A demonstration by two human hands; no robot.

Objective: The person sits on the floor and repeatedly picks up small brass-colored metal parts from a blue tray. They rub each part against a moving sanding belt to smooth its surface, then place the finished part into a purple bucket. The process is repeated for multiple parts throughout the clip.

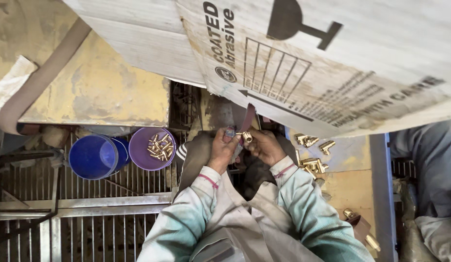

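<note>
Head view: hands [244, 145] pinch brass fitting [247, 137], likely under printed cardboard sheet [332, 63].

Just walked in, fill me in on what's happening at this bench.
A person in light sleeves holds a small brass fitting with both hands, left hand and right hand, against a sanding belt. More brass fittings lie on the yellow bench at the right. A purple bowl on the left holds other brass pieces beside a blue bucket.
</note>
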